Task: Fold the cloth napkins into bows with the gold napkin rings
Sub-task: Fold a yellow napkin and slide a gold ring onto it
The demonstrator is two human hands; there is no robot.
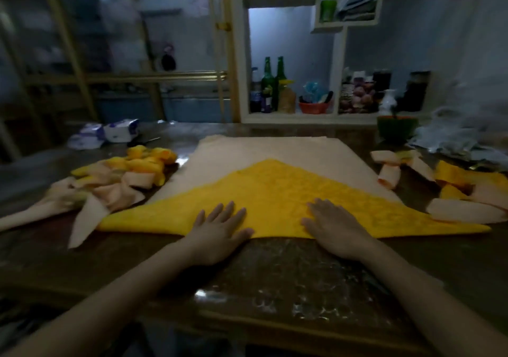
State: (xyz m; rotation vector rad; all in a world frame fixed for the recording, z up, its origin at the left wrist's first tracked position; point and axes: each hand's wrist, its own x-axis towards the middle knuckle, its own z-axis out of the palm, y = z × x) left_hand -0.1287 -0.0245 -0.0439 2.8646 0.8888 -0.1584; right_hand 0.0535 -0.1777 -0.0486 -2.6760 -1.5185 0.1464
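Note:
A yellow cloth napkin (277, 194) lies folded into a wide triangle, its long edge toward me and its tip pointing away. It rests on a stack of flat cream napkins (264, 150). My left hand (220, 230) lies flat on the near edge left of centre, fingers straight and spread. My right hand (332, 227) lies flat on the near edge right of centre, fingers straight too. Neither hand grips the cloth. I cannot make out any gold ring in this dim view.
A heap of yellow and cream folded napkins (123, 178) sits at the left, another heap (439, 189) at the right. A green pot (397, 128) and white packets (110, 134) stand at the back of the dark table (288, 279). Shelves with bottles (272, 84) lie behind.

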